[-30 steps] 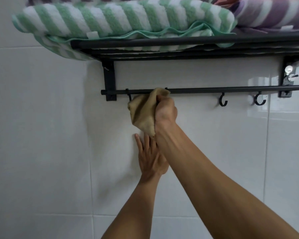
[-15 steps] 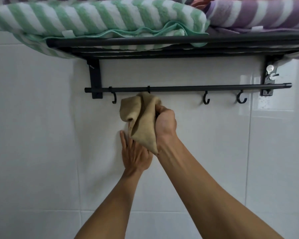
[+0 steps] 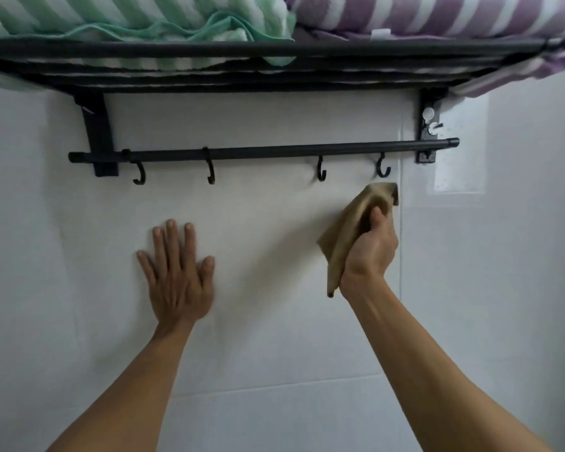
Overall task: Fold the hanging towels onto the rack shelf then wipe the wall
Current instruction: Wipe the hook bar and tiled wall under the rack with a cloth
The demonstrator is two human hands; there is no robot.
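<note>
My right hand grips a bunched tan cloth against the white tiled wall, just below the rightmost hook on the black rail. My left hand lies flat on the wall with fingers straight, well apart from the cloth, under the two left hooks. Above, the rack shelf carries a folded green striped towel and, beside it on the right, a purple striped towel.
</note>
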